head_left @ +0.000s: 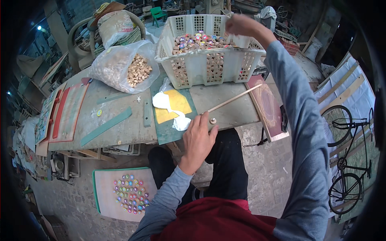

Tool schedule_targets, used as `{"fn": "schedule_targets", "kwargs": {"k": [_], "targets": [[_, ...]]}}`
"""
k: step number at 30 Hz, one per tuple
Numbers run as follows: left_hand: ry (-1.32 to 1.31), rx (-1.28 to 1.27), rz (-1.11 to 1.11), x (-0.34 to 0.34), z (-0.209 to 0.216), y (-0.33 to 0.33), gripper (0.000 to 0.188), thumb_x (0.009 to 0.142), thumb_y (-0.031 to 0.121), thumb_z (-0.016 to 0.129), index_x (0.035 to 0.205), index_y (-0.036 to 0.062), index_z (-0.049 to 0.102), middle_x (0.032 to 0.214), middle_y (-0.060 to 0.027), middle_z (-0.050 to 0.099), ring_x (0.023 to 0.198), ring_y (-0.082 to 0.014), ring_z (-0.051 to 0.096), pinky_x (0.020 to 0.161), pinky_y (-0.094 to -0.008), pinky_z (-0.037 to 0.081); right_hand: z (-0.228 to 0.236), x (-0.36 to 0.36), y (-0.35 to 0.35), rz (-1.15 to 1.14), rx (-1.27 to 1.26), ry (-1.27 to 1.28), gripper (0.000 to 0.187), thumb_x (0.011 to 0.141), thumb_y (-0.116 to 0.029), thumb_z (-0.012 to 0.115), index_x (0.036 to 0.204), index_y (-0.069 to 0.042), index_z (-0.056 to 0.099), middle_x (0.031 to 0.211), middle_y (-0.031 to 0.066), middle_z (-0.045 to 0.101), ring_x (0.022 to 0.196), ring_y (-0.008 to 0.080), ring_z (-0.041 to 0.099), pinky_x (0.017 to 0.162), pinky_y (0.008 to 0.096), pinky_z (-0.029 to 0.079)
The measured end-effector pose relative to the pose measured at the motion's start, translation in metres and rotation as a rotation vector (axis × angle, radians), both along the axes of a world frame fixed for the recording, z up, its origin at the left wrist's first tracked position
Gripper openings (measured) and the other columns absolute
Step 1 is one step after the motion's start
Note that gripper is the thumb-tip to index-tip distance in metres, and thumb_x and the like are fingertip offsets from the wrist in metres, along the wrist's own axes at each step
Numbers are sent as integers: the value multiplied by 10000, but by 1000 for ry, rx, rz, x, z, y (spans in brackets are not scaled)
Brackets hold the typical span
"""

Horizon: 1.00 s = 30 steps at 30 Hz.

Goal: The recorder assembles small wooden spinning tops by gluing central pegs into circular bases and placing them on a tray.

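My left hand (198, 138) is at the table's near edge with its fingers curled. The end of a thin wooden stick (235, 98) meets its fingertips, and the stick points away to the right. A small round wooden piece (213, 120) sits between thumb and forefinger. White cloth-like material (181, 123) lies beside the fingers, on a yellow sheet (177, 103) over a green board. My right hand (243, 26) is raised at the far right of a white plastic crate (197, 66), fingers bent; anything inside them is hidden. Small wooden pieces (199, 42), many with coloured tops, fill the crate.
A clear plastic bag (112, 68) of plain wooden pieces stands left of the crate. Green strips (106, 125) and red frames (68, 112) lie on the table's left. A reddish board (267, 106) juts out right. On the floor, a tray (106, 199) holds coloured discs.
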State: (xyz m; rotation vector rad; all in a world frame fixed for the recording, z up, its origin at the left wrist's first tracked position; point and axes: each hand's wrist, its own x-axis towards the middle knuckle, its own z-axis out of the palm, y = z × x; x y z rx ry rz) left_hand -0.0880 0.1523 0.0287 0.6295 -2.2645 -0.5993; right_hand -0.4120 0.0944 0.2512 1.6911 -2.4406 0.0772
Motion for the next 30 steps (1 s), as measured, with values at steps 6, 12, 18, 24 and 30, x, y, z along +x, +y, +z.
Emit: {"fn": "schedule_targets", "kwargs": {"k": [6,12,18,24,30], "targets": [[-3,-36,-21,-5,-3,-1,345,783,187,766,1058,8,661,985,-109,578,935,-306,613,734,-423,514,-54,-27,13,-243,179,-36,342,867,-341,605,1122,-142,719,1106,114,710,985,288,697,799,399,549],[-10,-20,-1,-6,-1,-1,265,801,175,747,1000,19,669,994,-103,571,917,-306,617,719,-437,507,-56,-40,16,67,340,128,258,845,-183,619,1076,-131,722,1108,133,705,1028,342,670,861,428,525],[76,45,30,-9,-9,-2,204,793,149,748,948,32,683,981,-91,617,884,-308,640,739,-419,508,-63,-61,6,-70,440,16,263,851,-206,635,1081,-107,719,1118,128,708,1022,327,676,864,423,522],[199,132,-42,-3,-15,-9,162,816,114,724,946,25,684,882,-103,661,654,-256,638,629,-379,507,-92,-119,-22,-160,523,-259,509,876,-427,645,1263,-96,665,1231,74,689,1088,193,658,928,394,497],[354,344,-158,21,-3,-4,203,796,47,737,992,1,707,864,-98,681,549,-138,558,528,-290,453,-107,-133,-33,-389,432,-462,546,873,-502,626,1251,-112,681,1273,76,665,1110,198,655,949,398,498]]}}
